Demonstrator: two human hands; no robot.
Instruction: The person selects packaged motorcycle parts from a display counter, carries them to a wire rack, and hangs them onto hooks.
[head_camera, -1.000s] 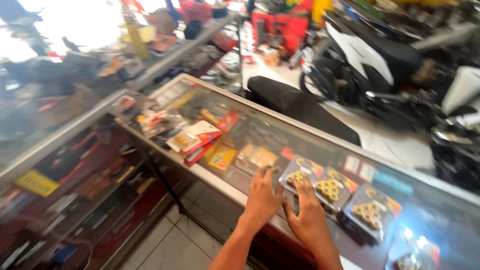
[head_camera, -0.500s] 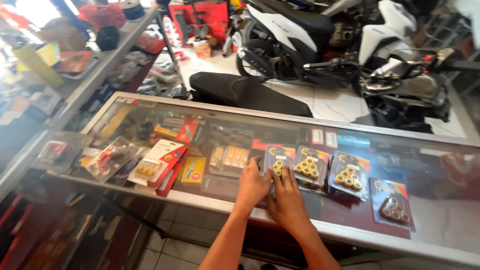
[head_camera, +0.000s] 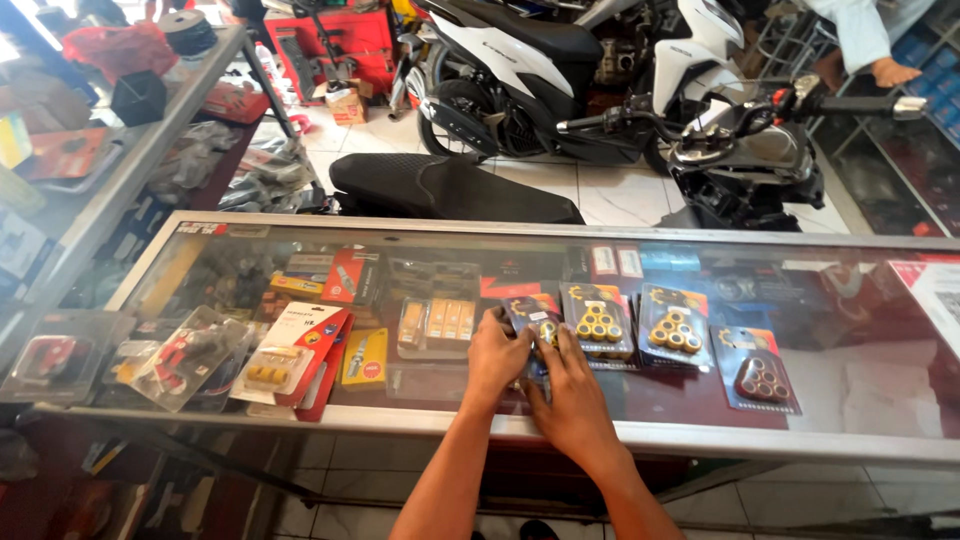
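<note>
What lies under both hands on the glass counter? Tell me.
Both the left hand and right hand press on a blister pack of small yellow rollers lying on the glass counter. Its upper part shows; the lower part is covered.

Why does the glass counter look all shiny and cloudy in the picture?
In the head view, daylight from the shop bounces off the glass counter, washing out its right side; the left hand and right hand on a blister pack look sharp, and the far left edge is blurrier.

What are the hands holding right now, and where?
Both the left hand and right hand rest on a blister pack, near its lower edge; a real grip cannot be told.
</note>
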